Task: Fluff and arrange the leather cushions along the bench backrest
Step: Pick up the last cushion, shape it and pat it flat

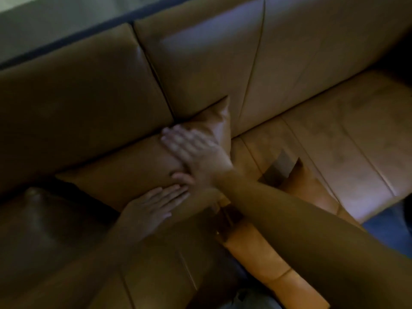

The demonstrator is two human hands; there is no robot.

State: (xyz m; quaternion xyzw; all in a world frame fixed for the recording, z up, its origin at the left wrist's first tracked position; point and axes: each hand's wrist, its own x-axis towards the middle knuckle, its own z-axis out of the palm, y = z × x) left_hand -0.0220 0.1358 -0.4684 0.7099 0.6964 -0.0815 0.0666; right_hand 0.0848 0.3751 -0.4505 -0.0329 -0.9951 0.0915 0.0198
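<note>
A tan leather cushion (124, 175) lies against the foot of the bench backrest (200, 70), its top right corner (223, 117) sticking up. My right hand (196, 152) lies flat on the cushion's upper right part, fingers spread and pointing left. My left hand (153, 206) rests flat on the cushion's lower edge, fingers together and pointing right. Neither hand grips anything. A second, darker cushion (38, 219) sits at the lower left, partly in shadow. The frame is dim and blurred.
The tan bench seat (334, 134) stretches off to the right, with seams across it. The backrest is made of separate padded panels. A dark ledge (66, 41) runs behind it at the top left. Blue cloth (383, 230) shows at the lower right.
</note>
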